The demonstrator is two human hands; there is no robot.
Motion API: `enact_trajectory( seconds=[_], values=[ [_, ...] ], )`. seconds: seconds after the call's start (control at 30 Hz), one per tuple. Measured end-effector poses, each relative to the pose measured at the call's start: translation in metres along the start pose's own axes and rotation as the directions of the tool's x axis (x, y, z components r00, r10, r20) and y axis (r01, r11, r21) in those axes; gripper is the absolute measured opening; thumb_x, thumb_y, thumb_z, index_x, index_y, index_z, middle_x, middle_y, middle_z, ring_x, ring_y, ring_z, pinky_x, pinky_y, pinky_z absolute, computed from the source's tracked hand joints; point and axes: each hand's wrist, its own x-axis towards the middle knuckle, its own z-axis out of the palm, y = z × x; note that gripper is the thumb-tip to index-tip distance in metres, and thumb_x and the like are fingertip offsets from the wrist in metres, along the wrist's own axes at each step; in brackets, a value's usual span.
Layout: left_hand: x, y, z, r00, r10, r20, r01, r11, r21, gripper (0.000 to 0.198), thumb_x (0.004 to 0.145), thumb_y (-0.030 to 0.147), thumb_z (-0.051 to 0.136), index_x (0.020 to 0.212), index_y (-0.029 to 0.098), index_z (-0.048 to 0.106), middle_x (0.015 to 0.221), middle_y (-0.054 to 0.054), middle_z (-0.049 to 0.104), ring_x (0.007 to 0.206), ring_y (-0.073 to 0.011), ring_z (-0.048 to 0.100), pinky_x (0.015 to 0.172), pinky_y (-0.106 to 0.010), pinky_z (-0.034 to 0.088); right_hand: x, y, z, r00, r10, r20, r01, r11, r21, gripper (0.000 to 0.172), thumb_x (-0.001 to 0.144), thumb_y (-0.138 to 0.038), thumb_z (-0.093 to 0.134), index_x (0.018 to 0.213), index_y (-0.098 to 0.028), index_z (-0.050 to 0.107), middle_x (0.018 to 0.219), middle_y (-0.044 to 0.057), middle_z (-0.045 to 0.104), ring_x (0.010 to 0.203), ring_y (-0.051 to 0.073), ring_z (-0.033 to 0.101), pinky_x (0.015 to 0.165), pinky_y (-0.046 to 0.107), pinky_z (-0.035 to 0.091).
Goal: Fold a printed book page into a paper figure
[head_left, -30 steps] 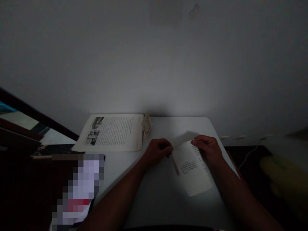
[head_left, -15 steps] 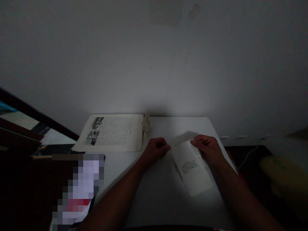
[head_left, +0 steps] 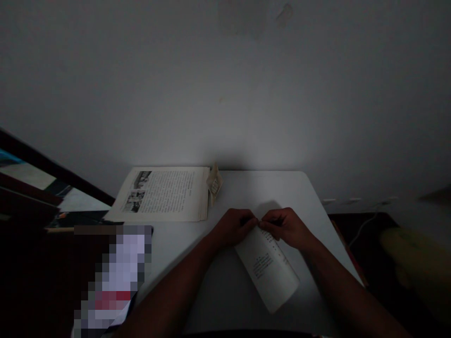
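Note:
A folded sheet of printed paper (head_left: 269, 272) slants over the white table, its upper end pinched by both hands. My left hand (head_left: 237, 228) is closed, thumb and forefinger pressed on the paper's top edge. Right beside it, my right hand (head_left: 286, 227) grips the same edge, fingertips almost touching those of the left. The hands partly hide the top of the paper. Beyond my left hand stands a small folded paper shape (head_left: 214, 184) with printing on it.
A stack of printed pages (head_left: 165, 195) with pictures lies at the table's back left. A phone-like device with a blurred screen (head_left: 121, 277) is at the left edge. The white table (head_left: 268, 185) meets a grey wall (head_left: 225, 122). A pale cable (head_left: 364, 227) hangs at right.
My right hand has moved left with the paper to meet my left hand. My left hand, empty before, now pinches the paper too. The paper's lower end has swung down and left.

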Motion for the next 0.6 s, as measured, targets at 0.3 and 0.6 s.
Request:
enact_trajectory(
  seconds=[0.3, 0.6],
  values=[
    [0.0, -0.003, 0.01, 0.995, 0.026, -0.101, -0.011, 0.99, 0.139, 0.024, 0.089, 0.03, 0.041, 0.079, 0.017, 0.058, 0.071, -0.003, 0.063, 0.063, -0.0139, 0.057, 0.059, -0.024, 0.039, 0.003, 0.003, -0.003, 0.998, 0.062, 0.018, -0.062, 0.998, -0.015, 0.032, 0.076, -0.044, 0.06, 0.064, -0.015, 0.059, 0.039, -0.007, 0.042, 0.035, 0.005, 0.033, 0.035, 0.019, 0.023],
    [0.003, -0.006, 0.004, 0.946, -0.076, -0.316, 0.1, 0.993, 0.059, 0.025, 0.088, 0.033, 0.043, 0.077, 0.017, 0.058, 0.069, -0.001, 0.063, 0.062, -0.0129, 0.056, 0.061, -0.023, 0.041, 0.001, 0.006, -0.012, 0.993, 0.093, 0.072, -0.095, 0.995, 0.023, 0.029, 0.074, -0.041, 0.063, 0.061, -0.015, 0.058, 0.043, -0.007, 0.041, 0.037, 0.004, 0.031, 0.036, 0.019, 0.021]
  ],
)
